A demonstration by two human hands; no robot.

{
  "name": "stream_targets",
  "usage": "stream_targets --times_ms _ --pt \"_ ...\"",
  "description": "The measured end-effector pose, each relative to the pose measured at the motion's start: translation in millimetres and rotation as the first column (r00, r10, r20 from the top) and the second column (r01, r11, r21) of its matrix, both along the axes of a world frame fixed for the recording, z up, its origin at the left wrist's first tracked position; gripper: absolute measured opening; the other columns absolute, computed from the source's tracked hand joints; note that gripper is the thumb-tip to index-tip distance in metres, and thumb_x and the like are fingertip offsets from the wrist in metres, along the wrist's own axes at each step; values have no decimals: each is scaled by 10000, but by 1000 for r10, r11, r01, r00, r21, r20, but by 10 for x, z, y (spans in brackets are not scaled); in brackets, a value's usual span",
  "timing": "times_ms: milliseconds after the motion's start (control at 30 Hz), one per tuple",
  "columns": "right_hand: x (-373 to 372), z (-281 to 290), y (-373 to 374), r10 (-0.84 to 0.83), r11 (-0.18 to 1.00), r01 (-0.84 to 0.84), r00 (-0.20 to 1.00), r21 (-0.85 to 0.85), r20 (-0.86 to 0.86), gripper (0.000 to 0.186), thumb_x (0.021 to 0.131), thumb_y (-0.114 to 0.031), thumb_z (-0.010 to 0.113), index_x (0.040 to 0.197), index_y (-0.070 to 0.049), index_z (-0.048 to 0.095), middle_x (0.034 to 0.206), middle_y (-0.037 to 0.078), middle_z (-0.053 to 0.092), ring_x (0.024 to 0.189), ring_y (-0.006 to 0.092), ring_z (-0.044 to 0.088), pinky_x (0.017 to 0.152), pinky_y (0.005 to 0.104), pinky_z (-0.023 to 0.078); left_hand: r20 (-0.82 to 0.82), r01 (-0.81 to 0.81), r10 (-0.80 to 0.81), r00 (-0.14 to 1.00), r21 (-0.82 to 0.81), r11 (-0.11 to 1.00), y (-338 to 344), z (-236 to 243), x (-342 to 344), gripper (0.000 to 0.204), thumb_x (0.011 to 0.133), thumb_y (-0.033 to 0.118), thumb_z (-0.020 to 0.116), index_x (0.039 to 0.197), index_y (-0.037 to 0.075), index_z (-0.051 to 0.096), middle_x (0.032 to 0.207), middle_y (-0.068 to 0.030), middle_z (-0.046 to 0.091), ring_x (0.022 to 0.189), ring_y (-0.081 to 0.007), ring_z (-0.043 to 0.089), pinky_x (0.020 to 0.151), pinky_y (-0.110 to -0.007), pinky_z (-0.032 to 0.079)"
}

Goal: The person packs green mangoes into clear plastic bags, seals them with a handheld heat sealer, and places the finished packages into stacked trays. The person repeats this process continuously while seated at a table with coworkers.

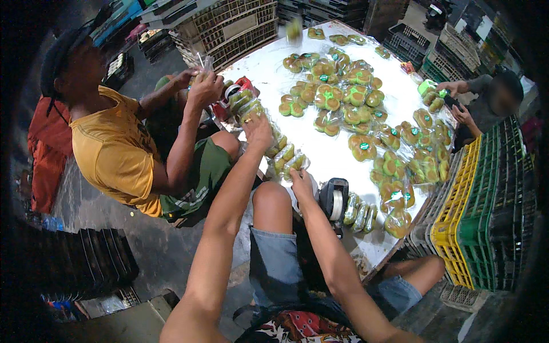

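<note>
Clear bags of round brown-green buns stand on edge in a row along the near left side of the white table. My left hand reaches over the row, its fingers curled onto one bag. My right hand pinches the plastic of a bag at the near end of that row. Just right of it stands a black tape dispenser with a white roll. Beside the dispenser a shorter row of bagged buns leans together.
Many bagged bun clusters spread over the table. At left, a person in a yellow shirt holds a bag near a red tape dispenser. Another person handles bags at the far right. Stacked crates border the table's right side.
</note>
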State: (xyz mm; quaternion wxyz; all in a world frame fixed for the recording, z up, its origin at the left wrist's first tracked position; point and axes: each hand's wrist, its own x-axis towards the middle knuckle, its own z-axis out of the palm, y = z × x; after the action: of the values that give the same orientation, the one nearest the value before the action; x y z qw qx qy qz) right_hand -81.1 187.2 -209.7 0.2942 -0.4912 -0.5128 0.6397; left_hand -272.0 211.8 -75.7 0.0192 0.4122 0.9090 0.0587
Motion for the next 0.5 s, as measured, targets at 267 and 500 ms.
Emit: stream_targets --times_ms 267,500 --pt "-168 100 70 -35 999 32 996 39 77 513 875 -314 645 1246 6 494 1084 177 591 936 210 583 699 352 504 190 101 -115 975 82 991 42 -231 -219 901 648 378 843 1324 -65 447 1432 -252 437 1309 -395 475 1054 -474 415" --pt "833 1503 120 -45 999 52 904 5 -425 696 821 -149 627 1415 24 307 1298 152 519 1201 229 494 1026 358 389 223 180 -302 927 442 879 -145 770 681 794 707 447 801 1187 -66 430 1011 -297 665 942 -421 675 843 -463 521"
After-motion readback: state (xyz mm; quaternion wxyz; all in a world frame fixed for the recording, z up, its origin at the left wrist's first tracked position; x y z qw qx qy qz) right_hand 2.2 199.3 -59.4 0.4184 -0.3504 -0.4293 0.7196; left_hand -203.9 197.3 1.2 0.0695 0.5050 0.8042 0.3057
